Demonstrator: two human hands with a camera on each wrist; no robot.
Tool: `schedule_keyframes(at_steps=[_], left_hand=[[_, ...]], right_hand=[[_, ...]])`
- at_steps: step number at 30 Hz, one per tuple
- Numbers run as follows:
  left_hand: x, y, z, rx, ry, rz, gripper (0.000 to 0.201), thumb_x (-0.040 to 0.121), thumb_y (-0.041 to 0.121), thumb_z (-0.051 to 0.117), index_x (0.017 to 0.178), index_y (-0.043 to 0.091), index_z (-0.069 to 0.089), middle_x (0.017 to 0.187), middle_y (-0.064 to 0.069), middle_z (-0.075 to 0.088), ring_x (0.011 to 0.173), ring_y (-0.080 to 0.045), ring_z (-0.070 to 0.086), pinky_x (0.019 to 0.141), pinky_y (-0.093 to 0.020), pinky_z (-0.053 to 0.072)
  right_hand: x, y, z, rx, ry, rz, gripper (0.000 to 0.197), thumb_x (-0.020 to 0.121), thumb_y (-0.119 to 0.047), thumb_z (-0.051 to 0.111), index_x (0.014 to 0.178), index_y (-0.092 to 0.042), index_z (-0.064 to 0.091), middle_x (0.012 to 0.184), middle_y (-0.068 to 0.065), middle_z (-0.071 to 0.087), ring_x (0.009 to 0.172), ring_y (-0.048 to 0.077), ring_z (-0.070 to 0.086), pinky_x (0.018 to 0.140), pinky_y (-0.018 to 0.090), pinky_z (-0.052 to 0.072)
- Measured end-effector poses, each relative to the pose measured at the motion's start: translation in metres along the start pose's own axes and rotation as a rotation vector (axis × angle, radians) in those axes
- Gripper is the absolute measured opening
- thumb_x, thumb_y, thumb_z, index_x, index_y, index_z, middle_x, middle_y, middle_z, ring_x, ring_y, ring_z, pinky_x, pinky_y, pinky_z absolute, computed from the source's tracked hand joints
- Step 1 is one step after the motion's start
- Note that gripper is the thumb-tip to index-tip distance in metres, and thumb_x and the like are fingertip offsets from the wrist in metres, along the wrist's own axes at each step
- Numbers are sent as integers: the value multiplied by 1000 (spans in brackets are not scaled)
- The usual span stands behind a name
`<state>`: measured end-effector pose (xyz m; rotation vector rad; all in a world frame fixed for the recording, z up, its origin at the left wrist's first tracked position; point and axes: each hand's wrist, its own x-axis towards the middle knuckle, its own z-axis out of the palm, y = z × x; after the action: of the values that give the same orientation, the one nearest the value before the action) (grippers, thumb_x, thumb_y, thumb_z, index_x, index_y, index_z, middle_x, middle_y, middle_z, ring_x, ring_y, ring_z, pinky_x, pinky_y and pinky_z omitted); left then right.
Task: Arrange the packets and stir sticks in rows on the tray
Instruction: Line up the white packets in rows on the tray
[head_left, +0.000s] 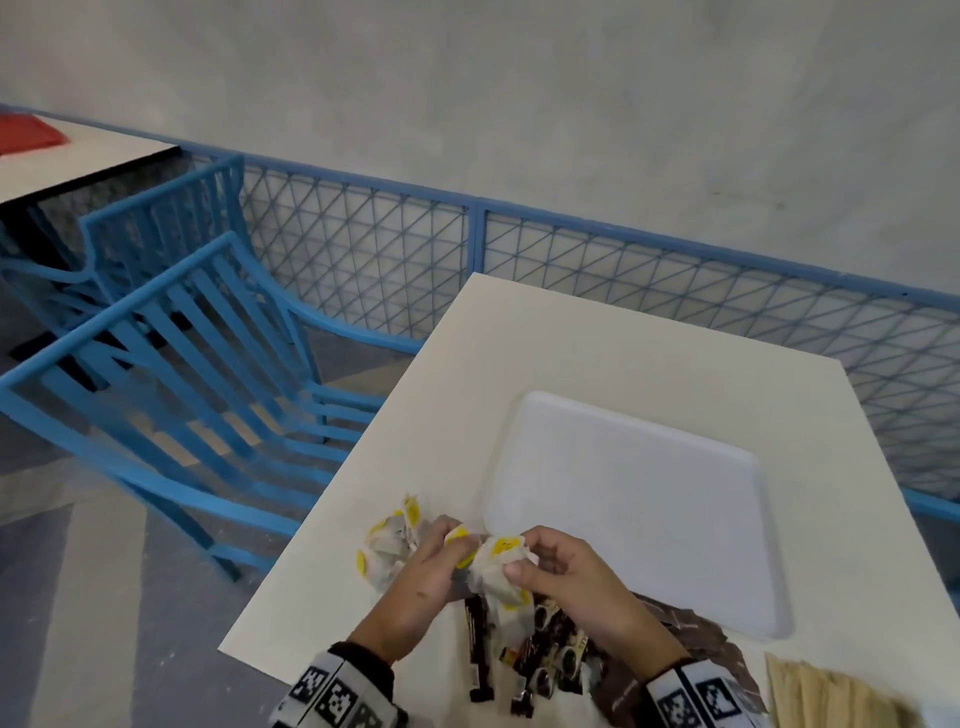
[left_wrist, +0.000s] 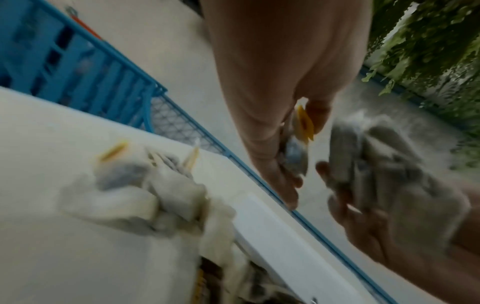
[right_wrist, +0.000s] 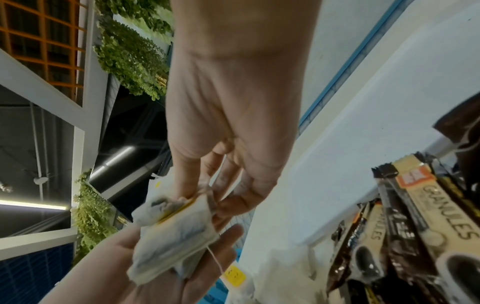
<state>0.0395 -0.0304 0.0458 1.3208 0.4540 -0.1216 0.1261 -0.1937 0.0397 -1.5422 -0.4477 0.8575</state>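
Head view: the white tray (head_left: 639, 514) lies bare on the bench (head_left: 519, 353), its near left corner just beside the hands, with free bench beyond it up to the far edge. A blue chair (head_left: 208, 374) stands off the bench's left edge. The left hand (head_left: 421, 587) and right hand (head_left: 576, 587) meet over the near edge, each pinching tea bags (head_left: 498, 566). More tea bags (head_left: 384, 540) lie left of them; dark packets (head_left: 540, 654) sit under the wrists, stir sticks (head_left: 831, 696) at the near right corner.

Left wrist view, blurred: the left hand (left_wrist: 272, 144) points down, thumb and fingers pinching a yellow-tagged bag (left_wrist: 301, 133).

Right wrist view: the right hand (right_wrist: 228, 144) pinches a bag (right_wrist: 171, 232) above the left palm (right_wrist: 116, 273).
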Motion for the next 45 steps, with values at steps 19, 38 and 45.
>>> schedule_keyframes(at_steps=[19, 38, 45], left_hand=[[28, 9, 79, -262, -124, -86, 54, 66, -1, 70, 117, 12, 58, 84, -15, 63, 73, -22, 58, 70, -38, 51], [54, 28, 103, 33, -226, 7, 55, 59, 17, 66, 113, 19, 64, 101, -6, 72, 92, -18, 68, 75, -24, 53], [77, 33, 80, -59, -153, 2, 53, 52, 19, 68, 104, 11, 69, 97, -14, 71, 89, -25, 66, 72, -31, 52]], right_hand=[[-8, -12, -62, 9, 317, -68, 5, 85, -12, 66, 87, -13, 62, 79, -3, 64, 67, 2, 58, 61, 15, 46], [3, -23, -130, 208, 84, 48, 13, 86, -10, 62, 97, -4, 65, 89, 0, 73, 93, 15, 68, 69, 17, 47], [35, -23, -120, 162, 150, 112, 17, 85, -17, 66, 102, -15, 63, 99, 11, 64, 89, 14, 63, 72, 21, 50]])
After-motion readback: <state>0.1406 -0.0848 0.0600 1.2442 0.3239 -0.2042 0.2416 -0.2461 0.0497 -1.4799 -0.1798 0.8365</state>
